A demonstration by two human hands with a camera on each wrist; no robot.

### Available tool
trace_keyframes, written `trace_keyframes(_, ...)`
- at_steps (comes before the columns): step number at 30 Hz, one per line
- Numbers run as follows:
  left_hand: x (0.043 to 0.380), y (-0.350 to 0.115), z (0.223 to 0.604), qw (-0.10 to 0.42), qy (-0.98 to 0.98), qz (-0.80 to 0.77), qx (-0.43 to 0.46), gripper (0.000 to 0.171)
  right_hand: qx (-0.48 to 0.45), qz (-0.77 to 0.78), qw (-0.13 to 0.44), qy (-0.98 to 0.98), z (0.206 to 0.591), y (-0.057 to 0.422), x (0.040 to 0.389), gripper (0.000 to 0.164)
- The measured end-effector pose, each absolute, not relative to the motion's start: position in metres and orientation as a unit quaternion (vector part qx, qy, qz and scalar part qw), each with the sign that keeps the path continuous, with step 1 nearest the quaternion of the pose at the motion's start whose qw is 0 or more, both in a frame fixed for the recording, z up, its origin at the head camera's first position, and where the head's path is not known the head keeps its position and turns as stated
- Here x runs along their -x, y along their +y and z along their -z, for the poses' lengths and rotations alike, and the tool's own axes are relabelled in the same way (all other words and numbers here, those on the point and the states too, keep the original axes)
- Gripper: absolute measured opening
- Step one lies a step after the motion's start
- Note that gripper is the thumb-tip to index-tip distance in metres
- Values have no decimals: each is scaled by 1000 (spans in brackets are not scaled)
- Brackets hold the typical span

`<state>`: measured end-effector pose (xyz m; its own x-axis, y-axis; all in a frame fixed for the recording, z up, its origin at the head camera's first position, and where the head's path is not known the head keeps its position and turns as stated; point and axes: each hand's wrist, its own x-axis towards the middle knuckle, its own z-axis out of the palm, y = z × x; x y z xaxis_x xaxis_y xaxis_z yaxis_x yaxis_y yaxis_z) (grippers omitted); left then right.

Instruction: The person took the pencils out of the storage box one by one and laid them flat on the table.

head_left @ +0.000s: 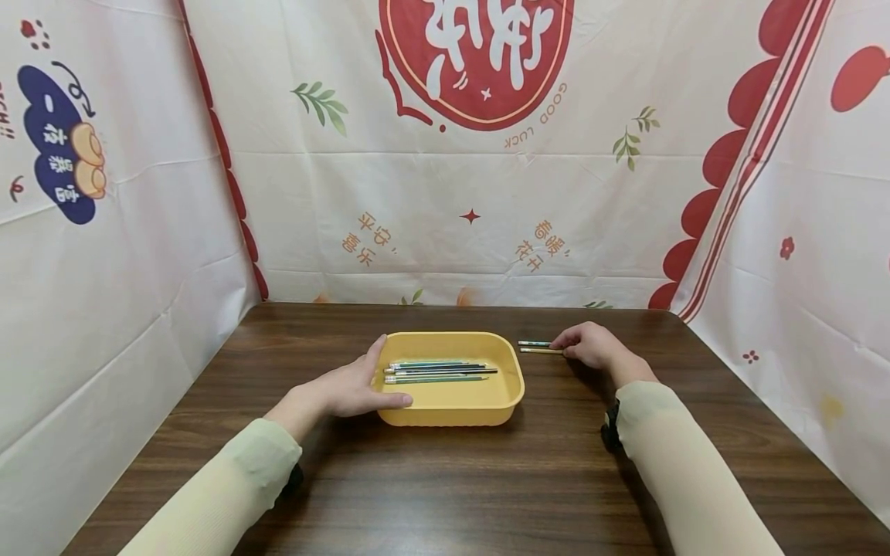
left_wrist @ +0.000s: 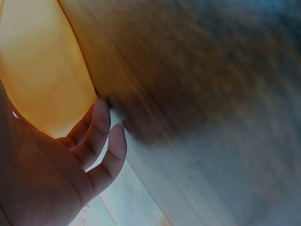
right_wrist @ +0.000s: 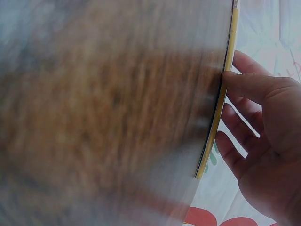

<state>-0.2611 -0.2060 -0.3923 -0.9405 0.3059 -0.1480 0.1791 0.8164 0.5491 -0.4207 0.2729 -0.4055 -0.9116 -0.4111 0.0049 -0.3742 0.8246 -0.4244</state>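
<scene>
A yellow plastic tray point(head_left: 452, 418) stands on the table, with several pencils point(head_left: 441, 378) lying side by side in it. My left hand point(head_left: 351, 386) grips the tray's left end, thumb over the near rim; its other fingers lie against the wall in the left wrist view. To the right of the tray, a yellow pencil point(head_left: 539, 350) and a dark green pencil point(head_left: 532, 343) lie parallel. My right hand point(head_left: 591, 345) pinches the yellow pencil between thumb and index finger, clearest in the right wrist view; its remaining fingers are loosely bent. That hand covers the right ends of both pencils.
The dark wood-grain table point(head_left: 445, 486) extends around the tray. A white printed cloth point(head_left: 445, 185) hangs behind the table and along both sides. Each wrist wears a dark device below the sleeve cuff.
</scene>
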Motion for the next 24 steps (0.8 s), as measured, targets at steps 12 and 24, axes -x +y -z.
trace_keyframes(12, 262, -206, 393, 111, 947, -271, -130, 137, 201, 226, 52, 952, 403, 271, 418, 24)
trace_keyframes(24, 261, -205, 390, 116, 944, -281, -128, 137, 205, 251, 43, 945, 396, 264, 417, 24)
